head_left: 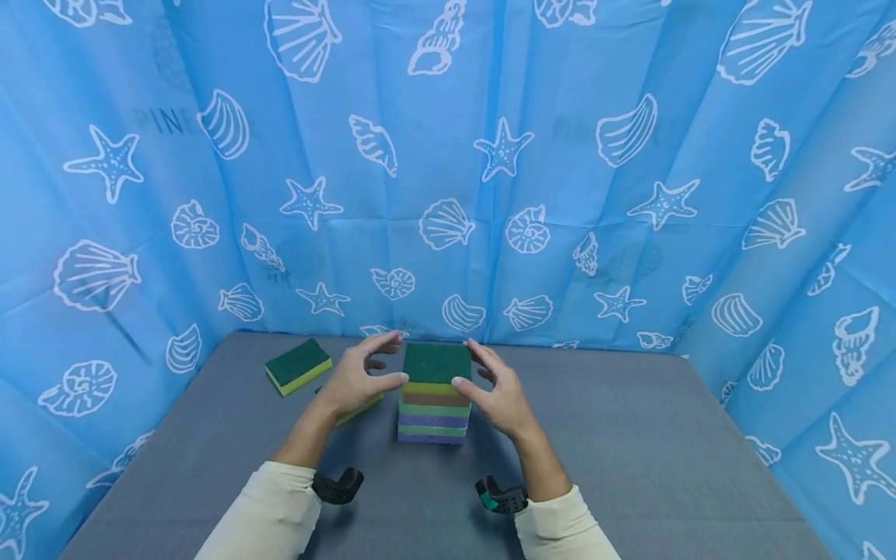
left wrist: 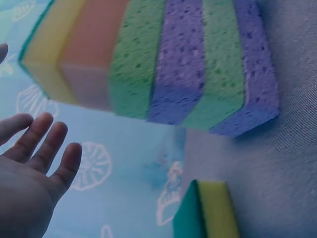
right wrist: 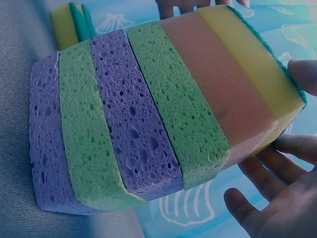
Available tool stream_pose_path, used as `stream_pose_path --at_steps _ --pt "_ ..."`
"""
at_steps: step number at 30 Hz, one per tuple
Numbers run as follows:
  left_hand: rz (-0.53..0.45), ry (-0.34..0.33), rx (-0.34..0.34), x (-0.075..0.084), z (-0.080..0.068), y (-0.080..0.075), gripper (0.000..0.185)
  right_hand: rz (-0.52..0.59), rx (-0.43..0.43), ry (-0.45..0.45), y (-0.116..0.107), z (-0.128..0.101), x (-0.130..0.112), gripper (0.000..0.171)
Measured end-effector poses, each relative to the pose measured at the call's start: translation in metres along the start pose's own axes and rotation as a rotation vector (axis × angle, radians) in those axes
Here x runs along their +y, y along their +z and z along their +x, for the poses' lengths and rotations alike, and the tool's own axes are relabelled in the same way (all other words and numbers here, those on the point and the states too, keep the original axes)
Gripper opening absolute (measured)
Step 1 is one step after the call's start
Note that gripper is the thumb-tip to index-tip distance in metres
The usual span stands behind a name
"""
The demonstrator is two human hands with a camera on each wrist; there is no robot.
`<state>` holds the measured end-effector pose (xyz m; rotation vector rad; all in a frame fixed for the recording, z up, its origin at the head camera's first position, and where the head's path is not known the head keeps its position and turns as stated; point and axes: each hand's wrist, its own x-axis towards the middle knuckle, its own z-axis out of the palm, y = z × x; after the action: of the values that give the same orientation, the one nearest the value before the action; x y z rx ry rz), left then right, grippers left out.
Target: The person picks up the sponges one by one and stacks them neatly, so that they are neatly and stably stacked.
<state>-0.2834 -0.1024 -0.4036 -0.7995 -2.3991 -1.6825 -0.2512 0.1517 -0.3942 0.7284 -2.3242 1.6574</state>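
Gray table [head_left: 630, 451], sponge stack [head_left: 435, 398], hands [head_left: 358, 383] [head_left: 502, 397] flanking it

Sponge stack [head_left: 434, 395] on table [head_left: 595, 451]; loose sponges [head_left: 299, 365] left; curtain [head_left: 448, 175] behind.

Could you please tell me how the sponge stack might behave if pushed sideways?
The sponge stack would probably feel light, its lower layers being visibly porous. Its edges are slightly misaligned, so it may slide apart.

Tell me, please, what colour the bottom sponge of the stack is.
The bottom sponge is purple; the right wrist view shows it best.
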Motion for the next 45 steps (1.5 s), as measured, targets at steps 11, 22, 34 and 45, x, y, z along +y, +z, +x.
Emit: stream_pose_path --at_steps 11,22,34,45 --pt "0.001 0.151 0.231 0.017 -0.016 -0.026 0.062 -0.004 -0.005 -0.013 0.0 0.0 0.0 0.061" --pt "0.027 0.322 0.574 0.037 -0.04 -0.041 0.053 -0.002 -0.009 -0.018 0.001 -0.001 -0.001 0.062" --pt "0.05 0.229 0.693 0.021 -0.061 -0.05 0.048 -0.004 0.0 -0.023 0.002 -0.001 0.0 0.062" --pt "0.026 0.081 0.696 -0.016 -0.073 -0.047 0.05 -0.014 -0.002 -0.01 0.002 -0.001 -0.001 0.062"
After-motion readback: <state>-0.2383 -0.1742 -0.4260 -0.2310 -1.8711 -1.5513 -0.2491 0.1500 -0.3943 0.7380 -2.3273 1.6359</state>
